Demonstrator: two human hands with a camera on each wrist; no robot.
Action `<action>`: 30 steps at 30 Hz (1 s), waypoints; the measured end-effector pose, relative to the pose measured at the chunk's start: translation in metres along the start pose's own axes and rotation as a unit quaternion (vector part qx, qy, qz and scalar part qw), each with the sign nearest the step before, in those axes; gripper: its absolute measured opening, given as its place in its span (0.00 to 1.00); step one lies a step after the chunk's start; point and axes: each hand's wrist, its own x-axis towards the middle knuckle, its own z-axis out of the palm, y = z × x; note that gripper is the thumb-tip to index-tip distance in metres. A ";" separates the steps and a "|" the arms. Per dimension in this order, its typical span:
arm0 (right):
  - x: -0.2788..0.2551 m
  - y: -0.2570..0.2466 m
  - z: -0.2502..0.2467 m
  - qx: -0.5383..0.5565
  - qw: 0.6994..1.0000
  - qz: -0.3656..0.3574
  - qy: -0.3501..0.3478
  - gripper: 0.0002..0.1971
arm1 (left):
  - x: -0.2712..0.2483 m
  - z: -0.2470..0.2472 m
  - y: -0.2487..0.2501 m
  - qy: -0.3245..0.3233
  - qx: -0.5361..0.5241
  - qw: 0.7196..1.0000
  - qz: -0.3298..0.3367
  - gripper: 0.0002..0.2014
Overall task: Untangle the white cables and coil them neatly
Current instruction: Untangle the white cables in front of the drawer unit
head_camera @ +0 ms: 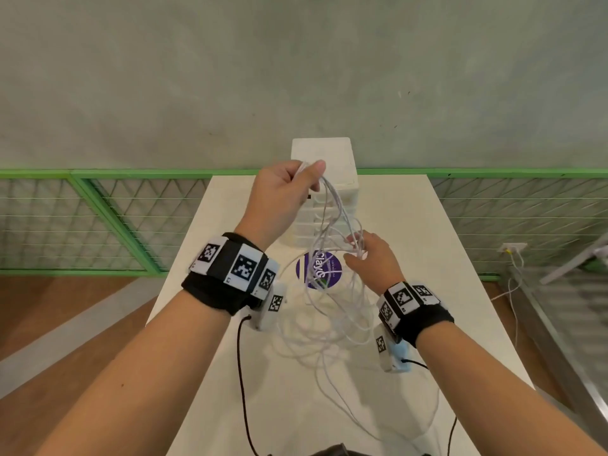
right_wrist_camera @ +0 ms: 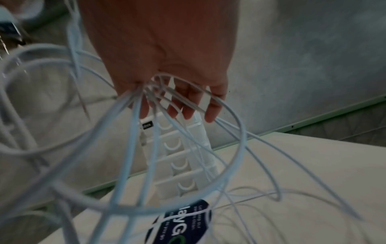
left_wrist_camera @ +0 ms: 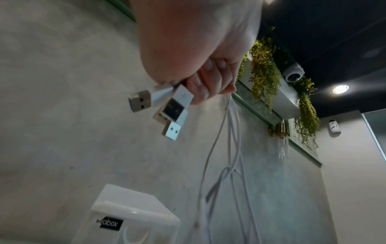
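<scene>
Several thin white cables (head_camera: 332, 291) hang in a tangle above the white table (head_camera: 444, 291). My left hand (head_camera: 289, 189) is raised high and grips their upper ends, fingers curled round them. In the left wrist view that left hand (left_wrist_camera: 208, 82) holds the strands while several USB plugs (left_wrist_camera: 167, 109) stick out below the fist. My right hand (head_camera: 365, 255) is lower and to the right, its fingers threaded through the loops. In the right wrist view the right hand (right_wrist_camera: 177, 102) has cable loops (right_wrist_camera: 133, 148) draped over loosely spread fingers. The lower strands lie on the table.
A white stack of small drawers (head_camera: 329, 192) stands at the table's far end, right behind the hands. A round purple sticker (head_camera: 320, 269) lies on the table under the cables. Green mesh railing (head_camera: 98, 218) runs behind the table. Black wrist-camera leads (head_camera: 241, 373) trail over the near edge.
</scene>
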 end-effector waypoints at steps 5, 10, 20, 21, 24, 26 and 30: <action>0.001 0.014 -0.008 -0.088 0.996 -0.011 0.021 0.23 | -0.001 -0.003 -0.002 0.039 0.012 0.999 0.014 0.19; -0.013 -0.004 -0.011 0.022 0.998 -0.047 -0.023 0.46 | 0.000 0.004 -0.022 0.007 0.081 0.996 -0.022 0.20; -0.011 -0.036 -0.007 0.252 0.965 0.000 -0.068 0.29 | -0.006 0.011 -0.028 -0.033 0.097 0.994 -0.031 0.20; -0.011 -0.031 -0.007 0.231 0.969 0.015 -0.083 0.30 | -0.005 0.009 -0.028 -0.029 0.097 0.994 -0.030 0.20; -0.011 -0.024 -0.002 0.190 0.974 0.023 -0.120 0.20 | -0.006 0.005 -0.033 -0.028 0.102 0.994 -0.035 0.19; -0.012 -0.026 0.001 0.181 0.979 0.004 -0.095 0.17 | -0.008 0.002 -0.037 -0.020 0.111 0.993 -0.036 0.20; -0.009 -0.029 -0.008 0.152 0.987 -0.023 0.053 0.13 | -0.010 -0.006 -0.047 -0.046 0.204 0.976 -0.062 0.22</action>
